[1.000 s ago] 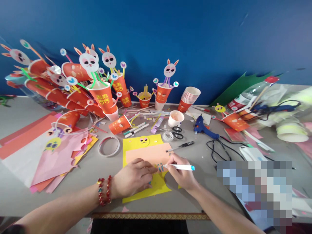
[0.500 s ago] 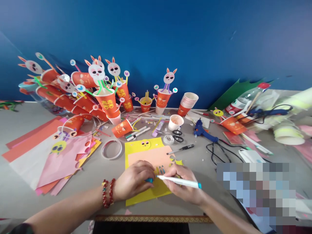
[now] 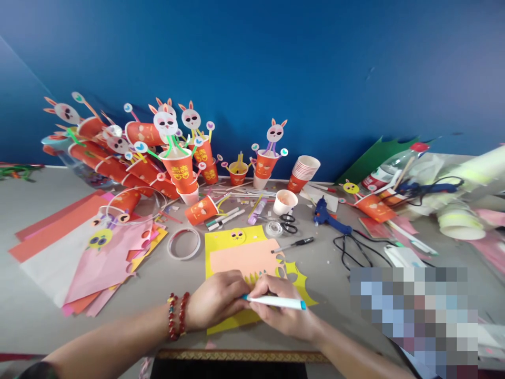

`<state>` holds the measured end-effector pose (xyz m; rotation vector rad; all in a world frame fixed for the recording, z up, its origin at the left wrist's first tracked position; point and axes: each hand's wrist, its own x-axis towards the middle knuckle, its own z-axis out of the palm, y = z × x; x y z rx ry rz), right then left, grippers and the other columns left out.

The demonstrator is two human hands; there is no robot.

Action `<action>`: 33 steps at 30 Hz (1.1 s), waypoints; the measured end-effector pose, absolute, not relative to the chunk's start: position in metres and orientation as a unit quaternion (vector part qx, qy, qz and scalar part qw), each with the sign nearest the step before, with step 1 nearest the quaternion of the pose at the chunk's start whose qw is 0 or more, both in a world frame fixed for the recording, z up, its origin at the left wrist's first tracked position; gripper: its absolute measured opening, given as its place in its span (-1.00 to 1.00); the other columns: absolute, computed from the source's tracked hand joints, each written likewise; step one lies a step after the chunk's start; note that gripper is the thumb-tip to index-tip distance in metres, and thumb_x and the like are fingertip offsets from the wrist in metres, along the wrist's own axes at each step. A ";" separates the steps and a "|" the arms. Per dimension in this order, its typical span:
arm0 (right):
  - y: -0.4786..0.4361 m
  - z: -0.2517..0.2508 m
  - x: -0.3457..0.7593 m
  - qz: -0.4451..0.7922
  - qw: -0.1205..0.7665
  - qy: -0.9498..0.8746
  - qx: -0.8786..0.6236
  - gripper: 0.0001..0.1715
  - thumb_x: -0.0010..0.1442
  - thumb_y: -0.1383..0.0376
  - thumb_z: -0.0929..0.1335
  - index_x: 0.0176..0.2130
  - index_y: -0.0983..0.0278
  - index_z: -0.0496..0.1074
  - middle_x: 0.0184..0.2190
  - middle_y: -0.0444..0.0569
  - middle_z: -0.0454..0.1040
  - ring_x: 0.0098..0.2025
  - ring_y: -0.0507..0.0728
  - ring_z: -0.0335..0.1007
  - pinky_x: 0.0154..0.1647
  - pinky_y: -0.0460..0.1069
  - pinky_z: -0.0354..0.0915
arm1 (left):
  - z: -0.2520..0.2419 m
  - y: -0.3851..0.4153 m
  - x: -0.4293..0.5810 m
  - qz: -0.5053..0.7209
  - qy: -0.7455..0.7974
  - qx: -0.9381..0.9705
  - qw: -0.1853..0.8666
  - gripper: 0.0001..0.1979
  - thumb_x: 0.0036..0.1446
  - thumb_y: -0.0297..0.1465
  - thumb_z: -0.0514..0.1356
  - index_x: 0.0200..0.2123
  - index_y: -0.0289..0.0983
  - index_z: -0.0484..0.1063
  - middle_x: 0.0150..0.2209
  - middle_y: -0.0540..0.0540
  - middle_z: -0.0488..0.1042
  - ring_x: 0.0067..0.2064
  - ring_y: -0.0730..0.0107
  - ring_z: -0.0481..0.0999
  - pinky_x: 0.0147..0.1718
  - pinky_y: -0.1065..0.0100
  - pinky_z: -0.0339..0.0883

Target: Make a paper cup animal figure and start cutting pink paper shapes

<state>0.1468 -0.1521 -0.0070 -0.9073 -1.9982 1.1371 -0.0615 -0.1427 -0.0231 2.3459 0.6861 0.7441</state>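
My right hand (image 3: 282, 315) is closed round a white marker (image 3: 276, 302) with a teal end, held level just above the table's front edge. My left hand (image 3: 215, 300), with a red bead bracelet at the wrist, has its fingers curled at the marker's left tip, where a teal cap (image 3: 245, 297) shows. Both hands rest on a yellow sheet (image 3: 221, 242) with a peach sheet (image 3: 240, 258) lying on top. Small teal marks (image 3: 260, 273) sit on the peach sheet's lower edge, just beyond my fingers.
Red paper cups with rabbit faces (image 3: 177, 163) crowd the back left, next to a cup stack (image 3: 305, 168). Scissors (image 3: 290, 223), a blue glue gun (image 3: 327, 216), a black pen (image 3: 294, 243) and a tape ring (image 3: 183, 243) lie mid-table. Coloured sheets (image 3: 79, 252) cover the left.
My right hand lifted the marker off the peach sheet and drew it back toward me. My left hand brought the teal cap to the tip. The view tilted up slightly.
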 end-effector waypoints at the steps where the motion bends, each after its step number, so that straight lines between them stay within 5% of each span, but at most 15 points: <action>1: -0.152 -0.006 0.148 0.465 0.312 -0.755 -0.341 -0.84 0.21 0.20 0.37 -0.31 0.26 0.43 -0.47 -0.08 0.49 -0.47 0.03 0.36 -0.45 -0.10 0.23 | -0.023 -0.143 -0.062 0.272 0.264 0.881 0.283 -0.53 0.40 -0.10 -0.18 -0.28 -0.27 0.35 -0.41 -0.13 0.46 -0.39 0.33 0.42 -0.41 0.38 0.24; 5: -0.149 0.002 0.158 0.544 0.338 -0.693 -0.332 -0.55 0.20 -0.05 0.35 -0.14 0.25 0.40 -0.44 -0.08 0.47 -0.49 0.05 0.31 -0.52 -0.09 0.18 | -0.020 -0.142 -0.068 0.289 0.289 0.879 0.246 -0.59 0.40 -0.13 -0.12 -0.31 -0.26 0.34 -0.46 -0.09 0.46 -0.46 0.37 0.43 -0.46 0.40 0.21; 8: -0.145 0.007 0.164 0.473 0.404 -0.671 -0.404 -0.60 0.30 0.00 0.28 -0.39 0.25 0.37 -0.59 -0.16 0.33 -0.58 0.01 0.17 -0.55 -0.09 0.08 | -0.014 -0.142 -0.073 0.317 0.320 0.862 0.231 -0.70 0.38 -0.17 -0.04 -0.15 -0.25 0.33 -0.39 -0.08 0.52 -0.42 0.37 0.50 -0.43 0.43 0.26; 11: -0.144 0.006 0.159 0.400 0.369 -0.718 -0.434 -0.57 0.34 0.12 0.27 -0.51 0.26 0.30 -0.62 -0.19 0.26 -0.57 -0.01 0.14 -0.52 -0.10 0.04 | -0.005 -0.146 -0.075 0.354 0.339 0.850 0.193 -0.70 0.39 -0.17 -0.05 -0.04 -0.25 0.27 -0.40 -0.07 0.53 -0.43 0.36 0.51 -0.43 0.43 0.30; 18: -0.155 0.002 0.135 0.349 0.341 -0.761 -0.427 -0.44 0.35 0.08 0.25 -0.61 0.27 0.20 -0.66 -0.21 0.16 -0.57 -0.03 0.10 -0.51 -0.11 0.00 | 0.013 -0.164 -0.072 0.429 0.299 0.849 0.075 -0.80 0.40 -0.43 -0.16 -0.17 -0.23 0.24 -0.47 -0.06 0.51 -0.54 0.38 0.44 -0.51 0.40 0.22; 26: -0.135 -0.002 0.139 0.333 0.319 -0.762 -0.455 -0.43 0.37 0.04 0.21 -0.59 0.26 0.14 -0.64 -0.23 0.10 -0.56 -0.02 0.09 -0.53 -0.11 -0.01 | 0.001 -0.154 -0.066 0.289 0.348 0.885 0.107 -0.82 0.39 -0.33 -0.07 -0.22 -0.23 0.26 -0.47 -0.03 0.47 -0.48 0.32 0.45 -0.51 0.38 0.22; 30: -0.119 0.008 0.147 0.287 0.327 -0.770 -0.467 -0.67 0.36 0.07 0.22 -0.27 0.23 0.37 -0.46 -0.15 0.41 -0.44 0.05 0.34 -0.42 -0.11 0.21 | 0.001 -0.127 -0.068 0.232 0.389 0.886 0.101 -0.85 0.33 -0.38 0.04 -0.28 -0.24 0.36 -0.35 -0.08 0.49 -0.33 0.26 0.48 -0.37 0.33 0.31; 33: -0.109 0.009 0.158 0.252 0.383 -0.741 -0.491 -0.64 0.35 0.08 0.23 0.03 0.21 0.31 -0.19 -0.01 0.51 -0.28 0.11 0.45 -0.34 -0.08 0.35 | 0.015 -0.088 -0.082 0.327 0.434 0.836 0.081 -0.83 0.31 -0.34 0.09 -0.30 -0.24 0.43 -0.24 -0.13 0.48 -0.19 0.22 0.47 -0.20 0.27 0.33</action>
